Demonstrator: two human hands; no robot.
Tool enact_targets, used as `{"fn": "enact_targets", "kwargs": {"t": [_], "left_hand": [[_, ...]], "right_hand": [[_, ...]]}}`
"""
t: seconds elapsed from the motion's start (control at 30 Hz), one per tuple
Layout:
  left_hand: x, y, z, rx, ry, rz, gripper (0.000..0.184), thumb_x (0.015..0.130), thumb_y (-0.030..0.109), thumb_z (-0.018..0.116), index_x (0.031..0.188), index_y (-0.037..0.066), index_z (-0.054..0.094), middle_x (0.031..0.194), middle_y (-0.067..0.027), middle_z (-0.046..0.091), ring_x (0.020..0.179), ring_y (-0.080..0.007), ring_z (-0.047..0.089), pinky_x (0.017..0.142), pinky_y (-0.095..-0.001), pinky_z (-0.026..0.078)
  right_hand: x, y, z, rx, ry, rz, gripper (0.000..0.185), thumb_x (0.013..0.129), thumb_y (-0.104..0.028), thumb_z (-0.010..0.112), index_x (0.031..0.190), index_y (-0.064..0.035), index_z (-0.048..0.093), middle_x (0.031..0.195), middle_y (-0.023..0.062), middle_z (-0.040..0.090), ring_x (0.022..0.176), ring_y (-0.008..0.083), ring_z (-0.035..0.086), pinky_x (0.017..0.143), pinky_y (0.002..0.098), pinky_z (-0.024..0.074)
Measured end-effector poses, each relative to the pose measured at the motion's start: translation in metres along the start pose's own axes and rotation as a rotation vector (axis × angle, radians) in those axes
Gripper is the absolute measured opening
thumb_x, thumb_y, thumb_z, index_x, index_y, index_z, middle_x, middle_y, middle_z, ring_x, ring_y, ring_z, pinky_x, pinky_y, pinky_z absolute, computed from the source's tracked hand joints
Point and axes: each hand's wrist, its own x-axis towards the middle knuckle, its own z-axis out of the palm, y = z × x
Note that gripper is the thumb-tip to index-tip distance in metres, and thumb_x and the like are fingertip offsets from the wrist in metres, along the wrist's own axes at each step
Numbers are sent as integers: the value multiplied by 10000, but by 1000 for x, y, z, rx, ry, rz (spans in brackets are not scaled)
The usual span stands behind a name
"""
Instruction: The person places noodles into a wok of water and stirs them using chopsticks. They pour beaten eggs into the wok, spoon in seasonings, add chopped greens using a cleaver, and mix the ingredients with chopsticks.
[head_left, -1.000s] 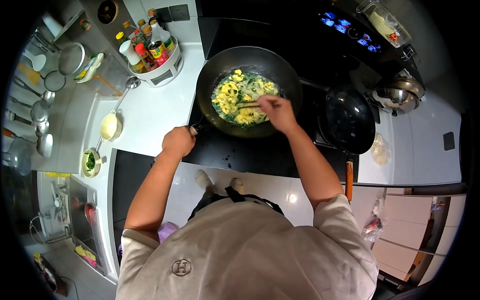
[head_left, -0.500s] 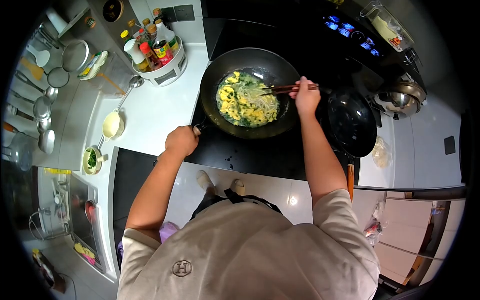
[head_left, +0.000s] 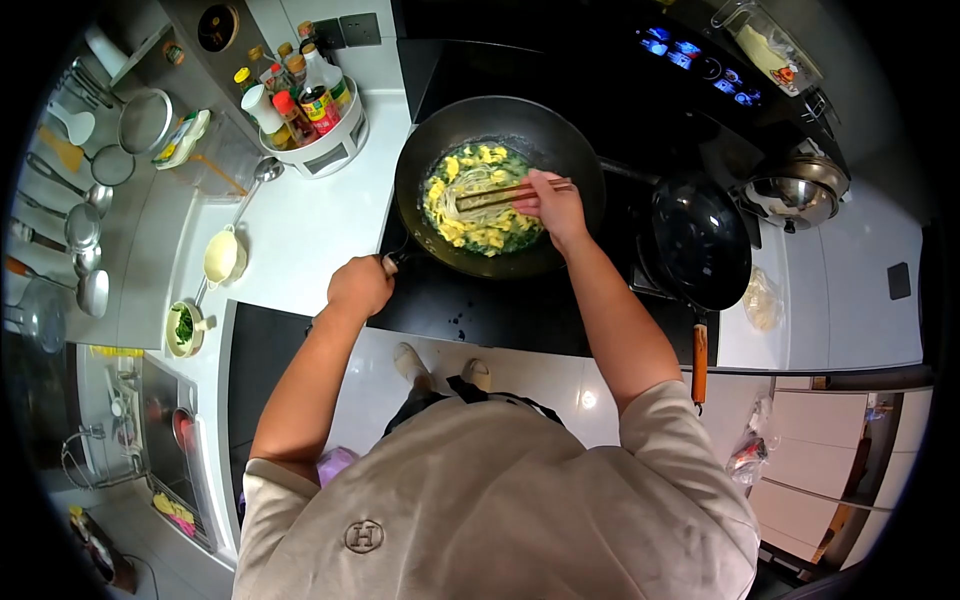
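A dark wok (head_left: pixel 548 122) sits on the black stovetop (head_left: pixel 440 315), holding noodles (head_left: pixel 482 190) with yellow egg pieces (head_left: pixel 462 232) and chopped greens in liquid. My left hand (head_left: pixel 361 286) is closed round the wok handle (head_left: pixel 390 264) at the near left. Over the wok, my right hand (head_left: pixel 553 208) grips a pair of brown chopsticks (head_left: pixel 505 194). Their tips reach into the noodles left of the wok's middle.
Right of the wok lies a black frying pan (head_left: pixel 697 245) with an orange handle. A white rack (head_left: pixel 345 145) of sauce bottles stands at the back left. On the left counter are a ladle (head_left: pixel 266 170), a cream bowl (head_left: pixel 224 256) and a small bowl of greens (head_left: pixel 183 328).
My right hand has moved left with the chopsticks, from the wok's right rim to over its middle. The noodles have shifted left. My left hand stays on the handle.
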Motion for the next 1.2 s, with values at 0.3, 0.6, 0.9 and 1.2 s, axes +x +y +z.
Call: {"fn": "enact_targets", "kwargs": {"t": [0.3,0.6,0.9,1.2], "left_hand": [[2,-1,2,-10,-9,-11,305,863,311,587,978,51,698,947,-181,695,897,-343,669,815,-424,539],[4,-2,5,-22,10,-8,291,836,293,599,979,51,674,931,-195,687,883,-362,661,793,-446,534],[4,-1,5,-11,-5,-37,291,830,295,606,980,56,677,937,-190,689,888,-354,663,794,-442,535],[3,0,3,-21,-3,-31,304,823,305,623,984,53,674,939,-184,689,898,-349,663,803,-442,535]], "right_hand": [[9,9,-11,-156,37,-60,230,929,-195,608,897,25,666,771,97,688,598,132,653,546,271,533],[14,12,-13,-175,145,-174,238,935,-181,599,821,21,654,662,72,656,539,136,634,532,264,522],[30,-19,-50,-299,428,-488,247,941,-218,581,855,-6,674,660,63,652,604,121,620,589,271,504],[11,-35,-60,-97,292,-308,310,961,-248,560,805,6,643,615,65,612,494,124,582,495,253,481]]}}
